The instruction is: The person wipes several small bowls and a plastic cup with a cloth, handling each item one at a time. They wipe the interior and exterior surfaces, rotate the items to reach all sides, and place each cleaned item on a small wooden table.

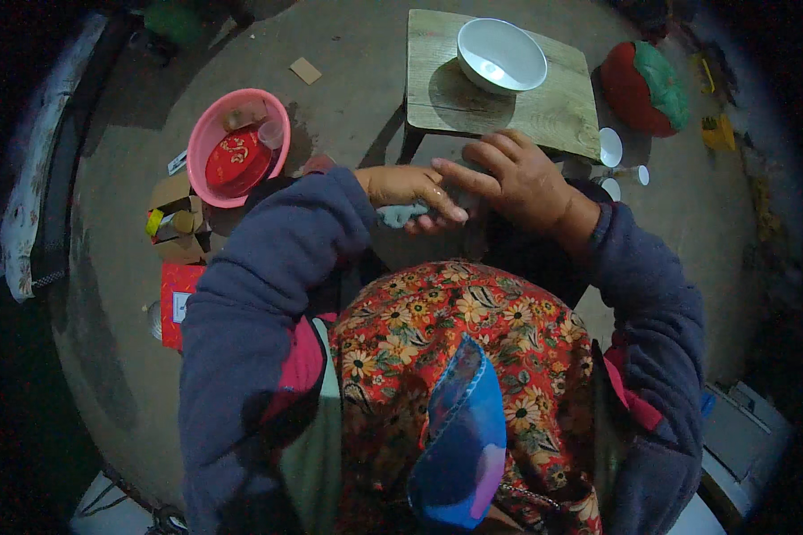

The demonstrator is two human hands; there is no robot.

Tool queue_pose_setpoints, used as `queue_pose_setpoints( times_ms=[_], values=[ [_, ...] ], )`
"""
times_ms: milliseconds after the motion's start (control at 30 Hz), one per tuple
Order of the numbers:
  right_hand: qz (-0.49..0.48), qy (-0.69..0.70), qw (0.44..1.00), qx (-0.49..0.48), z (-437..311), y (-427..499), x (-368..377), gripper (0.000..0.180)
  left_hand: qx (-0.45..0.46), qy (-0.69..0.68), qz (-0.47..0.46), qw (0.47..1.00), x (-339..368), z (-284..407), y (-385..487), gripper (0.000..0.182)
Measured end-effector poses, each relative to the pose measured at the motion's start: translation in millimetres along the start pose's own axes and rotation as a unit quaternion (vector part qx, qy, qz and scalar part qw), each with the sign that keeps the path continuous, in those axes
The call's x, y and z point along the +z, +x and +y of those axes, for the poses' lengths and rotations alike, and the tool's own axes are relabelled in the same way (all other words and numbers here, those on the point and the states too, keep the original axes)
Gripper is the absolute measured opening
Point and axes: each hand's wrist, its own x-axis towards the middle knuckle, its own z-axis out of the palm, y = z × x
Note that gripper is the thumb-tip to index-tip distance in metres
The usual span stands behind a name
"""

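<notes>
My left hand (411, 194) is closed around a crumpled pale blue-grey cloth (401, 214), in front of my body. Just to its right is my right hand (515, 174), palm down with fingers bent and pointing left. Something dark and glassy seems to lie beneath its fingers, but its shape and whether the fingers grip it cannot be told. Beyond the hands stands a low wood-topped stool (528, 114), and a white bowl (502, 57) rests on it.
Left on the floor are a pink plastic basin (197, 150) holding red items and a clear cup, an open cardboard box (177, 249) with a jar, and a red box (172, 294). White cups (636, 175) and a red-and-green round object (642, 90) are by the stool's right side.
</notes>
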Motion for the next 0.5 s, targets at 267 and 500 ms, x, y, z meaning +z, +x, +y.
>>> queue_pose_setpoints(
  times_ms=[267,500],
  values=[
    [0.093,-0.073,0.993,-0.001,25,26,-3,0.024,0.073,-0.061,-0.035,0.995,7,2,-20,0.050],
    [-0.053,0.084,0.984,0.145,8,0,23,0.029,0.243,0.506,0.328,0.760,11,-14,5,0.046]
  ],
)
